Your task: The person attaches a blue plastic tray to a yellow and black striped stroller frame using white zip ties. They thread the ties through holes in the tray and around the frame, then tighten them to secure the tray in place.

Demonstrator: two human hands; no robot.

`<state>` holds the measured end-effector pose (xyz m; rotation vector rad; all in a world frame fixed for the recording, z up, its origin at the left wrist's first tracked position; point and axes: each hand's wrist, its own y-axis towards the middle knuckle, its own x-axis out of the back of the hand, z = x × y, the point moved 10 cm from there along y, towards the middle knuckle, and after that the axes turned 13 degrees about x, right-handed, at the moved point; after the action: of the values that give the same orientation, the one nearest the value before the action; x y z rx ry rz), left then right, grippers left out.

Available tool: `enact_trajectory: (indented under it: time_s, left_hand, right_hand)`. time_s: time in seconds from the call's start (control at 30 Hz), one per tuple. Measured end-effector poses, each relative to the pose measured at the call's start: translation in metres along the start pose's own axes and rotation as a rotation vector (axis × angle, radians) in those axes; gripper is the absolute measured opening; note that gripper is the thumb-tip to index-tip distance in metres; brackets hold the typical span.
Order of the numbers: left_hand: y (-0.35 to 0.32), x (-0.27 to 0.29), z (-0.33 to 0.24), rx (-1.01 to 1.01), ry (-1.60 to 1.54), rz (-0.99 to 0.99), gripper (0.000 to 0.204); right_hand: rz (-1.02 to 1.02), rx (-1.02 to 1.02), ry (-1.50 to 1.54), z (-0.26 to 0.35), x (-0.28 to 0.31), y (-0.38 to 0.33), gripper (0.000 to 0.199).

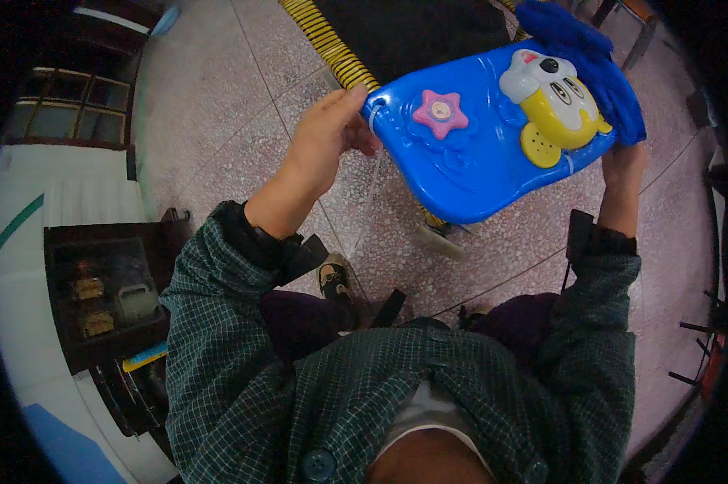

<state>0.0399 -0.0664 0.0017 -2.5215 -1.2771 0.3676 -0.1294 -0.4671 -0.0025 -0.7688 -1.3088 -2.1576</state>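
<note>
A glossy blue plastic panel (481,173) is held up in front of me, tilted, between my two hands. It carries a pink star (440,114) and a yellow-and-white cartoon animal head (561,101). My left hand (320,141) is closed on its left corner, thumb on the upper edge, beside a whitish tie. At the right end, my right hand (624,165) reaches up behind a dark blue, fluffy-looking piece (614,68). That piece hides its fingers, so its grip does not show.
Beyond the panel stands a low black platform (412,32) with a yellow-and-black striped edge (329,42). A caster wheel (440,242) shows below the panel. On the left is a dark cabinet (106,290) with items inside. Speckled tile floor (219,105) surrounds my feet.
</note>
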Motion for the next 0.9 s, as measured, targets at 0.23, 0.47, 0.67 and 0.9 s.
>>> enact_trajectory:
  time_s: [0.23,0.47,0.67,0.9]
  left_hand:
    - [0.003,0.011,-0.007,-0.061,-0.055,-0.062,0.035]
    - [0.017,0.063,-0.010,-0.072,-0.119,-0.182,0.036]
    - [0.013,0.135,-0.034,-0.109,0.047,-0.320,0.041]
    - [-0.048,0.157,-0.090,-0.500,0.382,-0.702,0.040]
  right_hand:
    - [-0.109,-0.023,0.559,0.017,0.001,-0.001,0.034]
    - [-0.269,-0.640,1.416,0.035,-0.049,-0.021,0.043]
    - [0.049,-0.699,1.564,0.109,-0.079,-0.033,0.050]
    - [0.371,-0.605,1.820,0.182,-0.106,-0.055,0.051]
